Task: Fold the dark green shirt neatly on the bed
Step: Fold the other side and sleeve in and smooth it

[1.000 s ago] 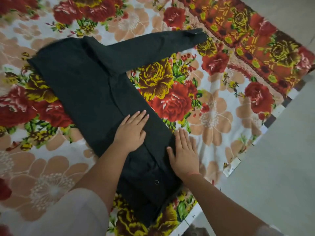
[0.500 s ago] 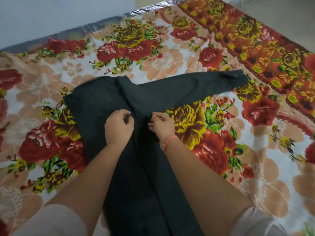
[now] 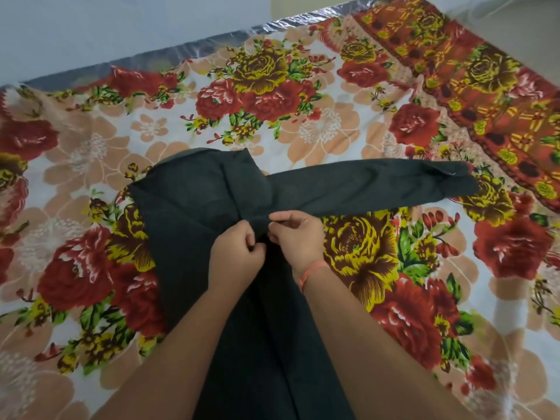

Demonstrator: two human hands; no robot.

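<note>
- The dark green long-sleeved cloth shirt [image 3: 197, 213] is spread on the bed [image 3: 348, 131], pretty much in the middle of the view. Its body runs from the near edge up between the two forearms.
- One long sleeve [image 3: 378, 183] is stretched flat out to the right across the sheet. Its cuff ends just beside the red-orange patterned border [image 3: 485, 86].
- The shirt's left side is seen as one long slanted edge (whether the other sleeve is tucked under there can't be told).
- The left hand [image 3: 236, 256] is set on the shirt's middle with its fingers curled in, and a small bit of the dark cloth is pinched in its grip.
- The right hand [image 3: 298, 237] is held just beside it, knuckles nearly touching. Its grip is narrow too, with the fabric nipped between thumb and fingers right about where the sleeve meets the body.
- The cloth between the two hands is bunched up a little into a ridge.
- A thin orange thread band [image 3: 310, 274] is worn on the right wrist.
- The bed is covered by a white floral bed sheet [image 3: 91, 147] printed with big red, yellow and peach flowers. It lies mostly flat, with a few wrinkles.
- At the far side, a shiny silver plastic-wrapped mattress edge [image 3: 181, 48] is left showing past the sheet, and a pale plain wall [image 3: 121, 22] is seen behind it.
</note>
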